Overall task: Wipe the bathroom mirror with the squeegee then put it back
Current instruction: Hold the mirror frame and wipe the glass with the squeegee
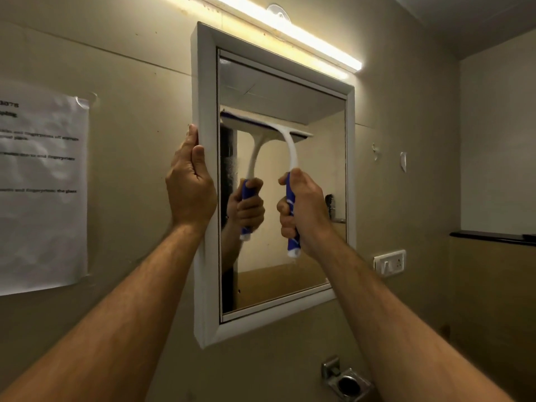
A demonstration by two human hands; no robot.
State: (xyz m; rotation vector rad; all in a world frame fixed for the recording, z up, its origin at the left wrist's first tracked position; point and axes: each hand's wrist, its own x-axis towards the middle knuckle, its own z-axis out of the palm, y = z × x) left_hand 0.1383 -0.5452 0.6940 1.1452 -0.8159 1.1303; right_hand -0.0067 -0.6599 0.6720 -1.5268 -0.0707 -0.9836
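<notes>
The mirror is hanging on the wall in a white frame, its glass reflecting the room. The squeegee, white with a blue grip, is lying with its blade flat against the mirror's upper glass, its curved handle arching down and away from the mirror.

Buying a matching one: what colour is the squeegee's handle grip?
Blue with white streaks, on the white plastic squeegee gripped by the right hand; head view.

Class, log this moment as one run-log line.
left hand: grips mirror frame | right hand: grips squeegee | blade: on glass
</notes>
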